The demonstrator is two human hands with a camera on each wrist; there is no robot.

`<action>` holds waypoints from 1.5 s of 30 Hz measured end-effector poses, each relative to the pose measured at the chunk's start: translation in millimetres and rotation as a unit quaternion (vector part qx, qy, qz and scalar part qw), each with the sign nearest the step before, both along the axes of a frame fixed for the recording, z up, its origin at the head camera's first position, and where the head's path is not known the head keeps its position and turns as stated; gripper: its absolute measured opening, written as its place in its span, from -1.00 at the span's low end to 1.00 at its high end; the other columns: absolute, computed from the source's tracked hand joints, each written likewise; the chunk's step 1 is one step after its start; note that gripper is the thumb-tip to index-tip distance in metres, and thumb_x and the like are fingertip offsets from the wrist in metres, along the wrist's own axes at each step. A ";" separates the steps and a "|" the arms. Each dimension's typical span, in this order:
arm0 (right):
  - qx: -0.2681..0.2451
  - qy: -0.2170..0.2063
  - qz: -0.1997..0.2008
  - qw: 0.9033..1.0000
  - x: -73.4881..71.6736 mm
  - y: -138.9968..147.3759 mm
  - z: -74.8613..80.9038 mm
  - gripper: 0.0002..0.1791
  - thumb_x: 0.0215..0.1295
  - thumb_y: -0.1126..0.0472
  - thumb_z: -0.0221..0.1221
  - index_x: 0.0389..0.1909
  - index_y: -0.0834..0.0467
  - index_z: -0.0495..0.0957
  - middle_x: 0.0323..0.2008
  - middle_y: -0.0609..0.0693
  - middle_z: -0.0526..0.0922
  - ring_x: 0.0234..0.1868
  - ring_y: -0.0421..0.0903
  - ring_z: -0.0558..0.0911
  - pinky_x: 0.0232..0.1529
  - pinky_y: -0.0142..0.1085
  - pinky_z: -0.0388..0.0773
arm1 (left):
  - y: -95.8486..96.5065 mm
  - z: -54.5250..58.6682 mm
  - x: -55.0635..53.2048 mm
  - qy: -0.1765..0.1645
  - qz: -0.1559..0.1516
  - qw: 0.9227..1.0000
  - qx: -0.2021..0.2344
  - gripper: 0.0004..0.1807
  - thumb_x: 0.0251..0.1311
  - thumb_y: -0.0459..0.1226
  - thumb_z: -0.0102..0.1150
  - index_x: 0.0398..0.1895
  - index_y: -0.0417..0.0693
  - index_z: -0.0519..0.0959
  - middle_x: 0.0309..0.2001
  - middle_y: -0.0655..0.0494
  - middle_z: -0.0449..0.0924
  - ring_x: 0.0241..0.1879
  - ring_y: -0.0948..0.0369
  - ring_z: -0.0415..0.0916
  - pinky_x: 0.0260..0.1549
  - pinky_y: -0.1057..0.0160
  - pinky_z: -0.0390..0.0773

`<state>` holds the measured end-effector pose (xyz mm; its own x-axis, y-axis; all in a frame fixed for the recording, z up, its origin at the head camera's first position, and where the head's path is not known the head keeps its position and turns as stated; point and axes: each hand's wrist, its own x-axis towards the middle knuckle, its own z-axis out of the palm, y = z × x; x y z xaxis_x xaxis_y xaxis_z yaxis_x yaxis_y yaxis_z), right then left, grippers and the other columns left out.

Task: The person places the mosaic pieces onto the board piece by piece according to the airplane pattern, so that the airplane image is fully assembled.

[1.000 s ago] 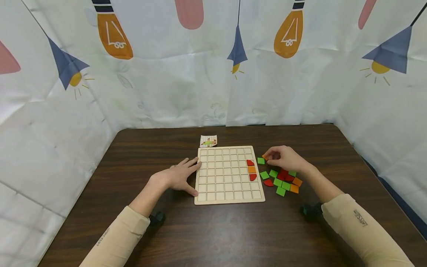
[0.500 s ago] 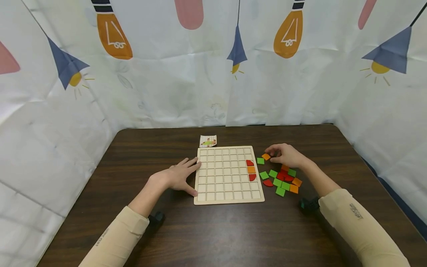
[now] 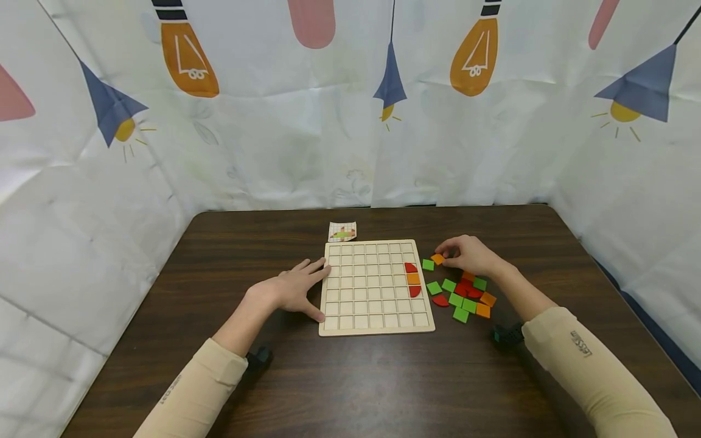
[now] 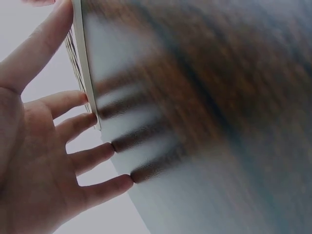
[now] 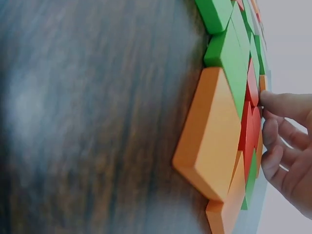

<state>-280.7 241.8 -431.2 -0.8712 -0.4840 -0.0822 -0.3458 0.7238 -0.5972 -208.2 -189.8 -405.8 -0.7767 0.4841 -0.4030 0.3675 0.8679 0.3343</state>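
A pale wooden grid board (image 3: pixel 367 307) lies on the dark table. Along its right side sit a red quarter-round tile (image 3: pixel 411 267), an orange square tile (image 3: pixel 413 278) and a second red quarter-round tile (image 3: pixel 415 291). My left hand (image 3: pixel 289 289) rests spread at the board's left edge, thumb and some fingertips touching it, other fingertips on the table. My right hand (image 3: pixel 472 255) is beyond the loose pile, with thumb and fingertips pinching a loose orange square tile (image 3: pixel 437 259). In the right wrist view, the thumb (image 5: pixel 282 103) meets the tile's edge.
Several loose green, red and orange tiles (image 3: pixel 456 298) lie right of the board, some touching. A separate green square tile (image 3: pixel 428 264) is near the held one. A small picture card (image 3: pixel 342 232) stands behind the board. A printed curtain (image 3: pixel 306 146) hangs beyond the table.
My right hand has drawn back slightly to the right, uncovering more of the orange square tile, which has since shifted slightly towards the thumb. My left hand and the board stay in place.
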 end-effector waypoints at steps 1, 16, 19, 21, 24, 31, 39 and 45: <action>0.001 0.001 0.000 1.000 -0.1 0.1 -0.1 -0.72 0.39 0.35 0.29 0.09 0.31 0.66 -0.17 0.07 0.65 -0.35 -0.06 0.50 -0.30 -0.20 0.49 | 0.2 0.0 0.0 -0.001 0.001 1.000 0.000 0.24 0.06 0.18 0.51 0.68 -0.02 0.00 0.66 -0.06 -0.23 0.60 -0.20 -0.30 0.34 -0.49 -0.03; -0.008 0.005 -0.026 1.000 2.0 2.1 -0.1 -0.73 0.42 0.25 0.30 0.03 0.32 0.63 -0.26 0.03 0.67 -0.31 -0.06 0.59 -0.24 -0.17 0.57 | 2.6 -0.2 -2.3 -0.001 0.009 1.000 0.004 0.24 0.04 0.15 0.55 0.67 -0.03 0.03 0.66 -0.06 -0.20 0.60 -0.20 -0.27 0.34 -0.48 0.01; -0.020 0.010 -0.025 0.999 4.0 -1.3 2.1 -0.71 0.42 0.23 0.30 0.05 0.31 0.63 -0.22 0.03 0.69 -0.24 -0.04 0.62 -0.19 -0.13 0.59 | 2.6 -0.4 -2.4 0.003 0.010 1.000 0.008 0.23 0.03 0.13 0.56 0.66 -0.06 0.06 0.66 -0.08 -0.19 0.59 -0.21 -0.25 0.33 -0.49 0.01; -0.031 0.017 -0.020 0.999 5.6 -5.0 3.6 -0.71 0.42 0.22 0.31 0.05 0.30 0.64 -0.21 0.03 0.70 -0.21 -0.03 0.64 -0.16 -0.11 0.60 | 2.5 -0.7 -2.4 0.005 0.010 1.000 0.011 0.23 0.02 0.12 0.58 0.65 -0.08 0.08 0.65 -0.10 -0.18 0.59 -0.23 -0.25 0.32 -0.50 0.02; -0.047 0.023 -0.011 0.999 8.8 -12.5 5.8 -0.72 0.41 0.22 0.31 0.05 0.27 0.65 -0.22 0.00 0.70 -0.20 -0.04 0.65 -0.13 -0.10 0.60 | 2.5 -1.1 -2.6 0.009 0.008 1.000 0.012 0.22 0.01 0.11 0.59 0.63 -0.11 0.11 0.65 -0.11 -0.16 0.58 -0.24 -0.24 0.31 -0.51 0.03; -0.075 0.027 0.007 0.997 18.6 -30.8 8.8 -0.72 0.40 0.25 0.32 0.05 0.27 0.64 -0.23 -0.01 0.69 -0.24 -0.07 0.64 -0.20 -0.14 0.59 | 2.9 -1.4 -1.8 0.014 0.008 1.000 0.015 0.20 0.00 0.09 0.60 0.62 -0.13 0.13 0.64 -0.13 -0.14 0.58 -0.25 -0.22 0.30 -0.51 0.06; -0.078 0.018 0.023 0.996 23.4 -47.5 4.4 -0.71 0.37 0.24 0.35 0.04 0.25 0.65 -0.24 -0.06 0.71 -0.25 -0.12 0.65 -0.19 -0.21 0.62 | 4.1 0.1 -0.4 0.008 0.012 1.000 0.015 0.20 0.01 0.08 0.59 0.63 -0.12 0.12 0.65 -0.12 -0.16 0.58 -0.24 -0.24 0.32 -0.48 0.05; -0.075 0.016 0.035 0.996 27.1 -56.5 5.5 -0.71 0.35 0.24 0.36 0.04 0.24 0.67 -0.27 -0.08 0.70 -0.26 -0.12 0.64 -0.22 -0.20 0.63 | 5.8 1.9 0.0 0.003 0.014 1.000 0.019 0.20 0.01 0.07 0.60 0.63 -0.14 0.12 0.65 -0.13 -0.17 0.58 -0.24 -0.25 0.34 -0.46 0.04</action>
<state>-253.5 185.2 -425.8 -0.8360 -0.5482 0.0229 -0.4124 0.6003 -0.6852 -208.2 -184.0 -403.9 -0.7923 0.4772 -0.3801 0.3458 0.8646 0.3647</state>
